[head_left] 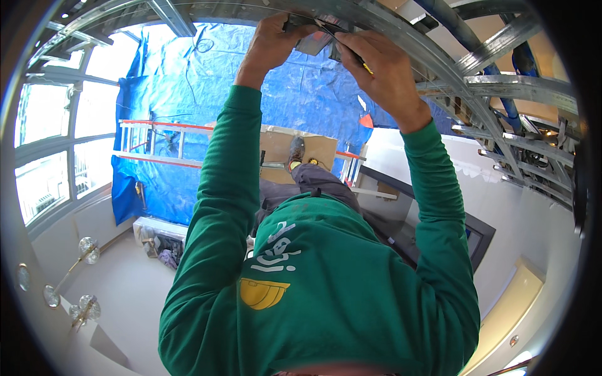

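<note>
Both arms in green sleeves raised. Left hand (271, 39) closes its fingers on a small grey metal bracket (315, 42) against the curved silver steel ceiling track (401, 37). Right hand (382, 66) grips a dark, yellow-tipped pencil (351, 51), its point at the bracket.

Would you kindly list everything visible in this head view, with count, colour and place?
metal framing: many channels, silver, curving across the top and right.
small flat piece: one, grey, held against the framing between the hands.
pencil-like tool: one, dark with a yellow tip, in the right hand.
tarpaulin: one, blue, beneath the hands.
ladder: one, orange and white, lying left of centre.
board: one, tan, underfoot.
windows: several panes, bright, left.
shoe: one, grey, on the board.
sleeves: two, green.
left hand: on the framing.
right hand: gripping the tool.
</note>
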`<state>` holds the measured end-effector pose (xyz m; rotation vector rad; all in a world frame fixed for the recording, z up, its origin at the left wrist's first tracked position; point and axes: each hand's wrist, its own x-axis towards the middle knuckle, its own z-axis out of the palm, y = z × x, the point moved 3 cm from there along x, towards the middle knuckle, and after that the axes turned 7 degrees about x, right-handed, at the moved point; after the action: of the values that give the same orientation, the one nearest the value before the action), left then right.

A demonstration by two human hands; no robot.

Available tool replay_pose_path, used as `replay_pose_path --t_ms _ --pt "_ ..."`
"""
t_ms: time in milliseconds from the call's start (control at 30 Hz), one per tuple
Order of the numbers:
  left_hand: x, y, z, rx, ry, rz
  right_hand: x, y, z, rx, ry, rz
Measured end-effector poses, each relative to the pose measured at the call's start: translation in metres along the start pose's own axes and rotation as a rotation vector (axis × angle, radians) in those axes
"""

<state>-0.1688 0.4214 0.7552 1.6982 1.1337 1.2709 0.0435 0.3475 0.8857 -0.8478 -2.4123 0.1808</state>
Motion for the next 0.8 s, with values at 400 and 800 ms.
replay_pose_path --t_ms 400,800 --pt "0.000 -0.002 -0.002 0.043 0.021 0.014 -0.001 -0.007 -0.018 -0.045 0.017 -0.002" --pt "0.001 -0.003 -0.001 0.040 0.024 0.023 0.009 -0.009 -0.007 -0.053 0.009 -0.054"
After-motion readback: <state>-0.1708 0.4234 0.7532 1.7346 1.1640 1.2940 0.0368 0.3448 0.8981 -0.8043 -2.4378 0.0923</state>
